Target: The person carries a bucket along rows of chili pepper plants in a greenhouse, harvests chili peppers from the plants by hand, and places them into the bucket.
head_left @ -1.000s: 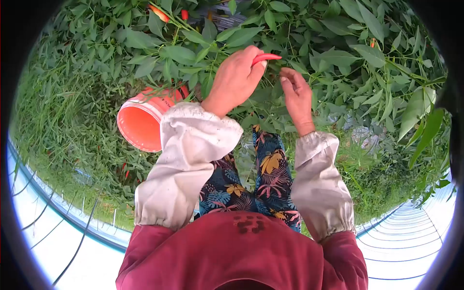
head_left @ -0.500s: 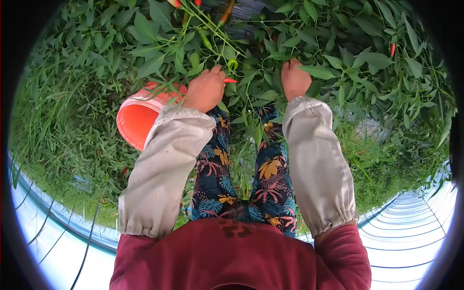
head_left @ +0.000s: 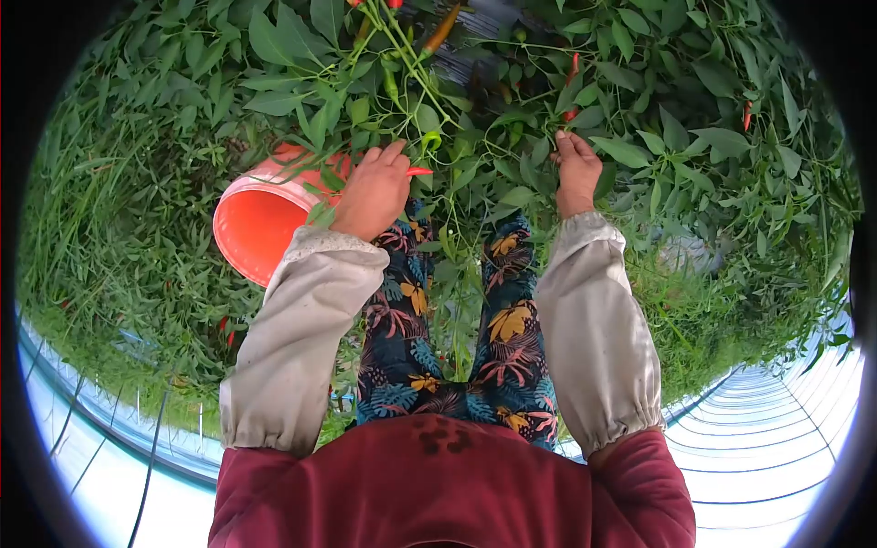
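My left hand [head_left: 373, 194] is closed, with a red chili pepper [head_left: 418, 171] sticking out of its fingers to the right. Behind that wrist, a pinkish-red bucket [head_left: 260, 219] lies tilted with its mouth toward me. My right hand [head_left: 577, 173] pinches a chili plant stem among the leaves. Right above its fingertips shows a red chili [head_left: 571, 114], and another red chili [head_left: 574, 68] hangs a little farther up. Leaves partly cover what the right fingers grip. A curled green chili [head_left: 430, 140] hangs between the hands, nearer the left.
Leafy chili plants [head_left: 713, 100] fill the area ahead. An orange-brown chili [head_left: 442, 29] and a green chili [head_left: 391, 86] hang at the top. Another red chili [head_left: 747, 116] is at the right. Grass [head_left: 82, 219] grows at the left.
My right hand has moved slightly right and back toward me, and red chilies now show above its fingertips. My left hand has shifted a little left and toward me, still holding its red chili.
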Tool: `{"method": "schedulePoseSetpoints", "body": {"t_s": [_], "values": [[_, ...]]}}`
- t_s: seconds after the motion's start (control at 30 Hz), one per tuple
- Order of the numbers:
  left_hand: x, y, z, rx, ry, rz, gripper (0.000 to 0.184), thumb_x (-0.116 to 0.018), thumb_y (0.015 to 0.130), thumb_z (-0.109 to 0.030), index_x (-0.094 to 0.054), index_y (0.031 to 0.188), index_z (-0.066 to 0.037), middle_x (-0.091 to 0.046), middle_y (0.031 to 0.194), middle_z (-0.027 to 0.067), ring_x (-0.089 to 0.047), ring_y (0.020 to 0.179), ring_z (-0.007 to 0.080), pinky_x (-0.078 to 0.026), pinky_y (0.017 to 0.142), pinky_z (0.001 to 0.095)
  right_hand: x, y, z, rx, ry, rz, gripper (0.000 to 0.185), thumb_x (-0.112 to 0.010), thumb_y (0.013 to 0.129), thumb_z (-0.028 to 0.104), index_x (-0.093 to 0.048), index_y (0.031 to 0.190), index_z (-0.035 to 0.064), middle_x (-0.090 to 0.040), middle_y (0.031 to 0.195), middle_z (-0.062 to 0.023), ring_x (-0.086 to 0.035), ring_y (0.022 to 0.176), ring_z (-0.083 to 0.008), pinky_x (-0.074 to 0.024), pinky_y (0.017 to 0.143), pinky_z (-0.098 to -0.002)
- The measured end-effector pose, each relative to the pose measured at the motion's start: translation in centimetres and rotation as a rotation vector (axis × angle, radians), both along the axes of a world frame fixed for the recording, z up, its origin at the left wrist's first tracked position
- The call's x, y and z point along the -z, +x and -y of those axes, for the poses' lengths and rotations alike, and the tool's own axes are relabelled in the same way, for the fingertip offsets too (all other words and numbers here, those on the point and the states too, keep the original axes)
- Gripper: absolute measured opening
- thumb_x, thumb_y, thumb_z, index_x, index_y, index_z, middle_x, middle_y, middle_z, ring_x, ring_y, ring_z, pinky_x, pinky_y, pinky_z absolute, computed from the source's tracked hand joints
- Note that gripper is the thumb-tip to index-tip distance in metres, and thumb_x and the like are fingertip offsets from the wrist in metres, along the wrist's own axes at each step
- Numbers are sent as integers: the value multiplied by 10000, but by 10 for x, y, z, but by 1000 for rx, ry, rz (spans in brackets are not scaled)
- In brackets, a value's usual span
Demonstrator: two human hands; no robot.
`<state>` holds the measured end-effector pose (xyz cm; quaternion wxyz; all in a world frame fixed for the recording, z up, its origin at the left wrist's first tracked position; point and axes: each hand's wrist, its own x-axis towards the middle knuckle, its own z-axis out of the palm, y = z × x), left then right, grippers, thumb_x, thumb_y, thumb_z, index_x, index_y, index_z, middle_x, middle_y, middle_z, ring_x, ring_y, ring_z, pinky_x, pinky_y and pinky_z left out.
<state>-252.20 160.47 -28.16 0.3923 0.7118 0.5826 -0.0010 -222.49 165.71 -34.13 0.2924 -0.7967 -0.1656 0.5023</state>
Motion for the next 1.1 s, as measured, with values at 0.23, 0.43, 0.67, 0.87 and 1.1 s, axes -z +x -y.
{"method": "schedulePoseSetpoints", "body": {"t_s": [0.23, 0.43, 0.67, 0.87, 1.1], "values": [[8, 4, 6, -27, 11, 10, 181, -532, 780, -96, -564, 917, 17, -516, 1226, 180, -513, 963, 313, -428, 873, 376, -2, 7, -7, -107, -29, -28, 234, -697, 787, 85, -633, 964, -55, -609, 748, -13, -469, 558, -62, -406, 533, -195], [11, 15, 7, -56, 9, -16, 167, -556, 761, -89, -573, 895, 9, -516, 1228, 174, -515, 975, 305, -430, 872, 370, 3, 5, 6, -590, 151, 330, 180, -697, 753, 123, -676, 882, -1, -608, 642, -44, -537, 545, -110, -453, 534, -267], [11, 18, 5, -47, -3, -31, 167, -566, 759, -95, -577, 894, 3, -516, 1232, 166, -518, 968, 297, -430, 872, 362, -4, 3, 3, -960, 327, 631, 148, -649, 747, 173, -690, 875, 111, -655, 792, -108, -623, 712, -287, -505, 647, -337], [17, 20, 7, -65, 1, -22, 167, -565, 758, -94, -578, 893, 4, -512, 1240, 165, -521, 962, 294, -434, 868, 358, -18, 0, -14, -1408, 251, 805, 141, -585, 741, 145, -686, 837, 125, -616, 833, -99, -595, 761, -293, -488, 668, -391], [19, 21, 11, -100, -5, 15, 169, -566, 747, -85, -572, 885, 12, -510, 1239, 168, -514, 970, 296, -428, 879, 355, -2, -31, -48, -1435, 331, 715, 195, -561, 733, 133, -671, 889, 90, -613, 886, -123, -587, 794, -330, -481, 713, -421]]}}
